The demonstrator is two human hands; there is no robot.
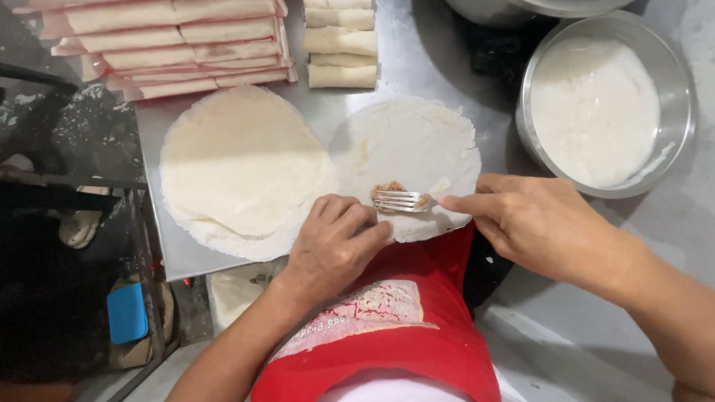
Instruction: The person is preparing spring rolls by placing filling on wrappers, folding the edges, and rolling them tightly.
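Note:
A thin round white wrapper lies flat on the metal table. A small heap of brown filling sits near its front edge. My right hand holds a metal fork by the handle, tines pointing left and resting against the filling. My left hand is curled at the wrapper's near edge just below the fork tines, fingertips pinching or pressing that edge.
A stack of round wrappers lies to the left. Rolled wrappers are piled at the back left and back centre. A steel bowl of white paste stands at the right, with another pot behind it.

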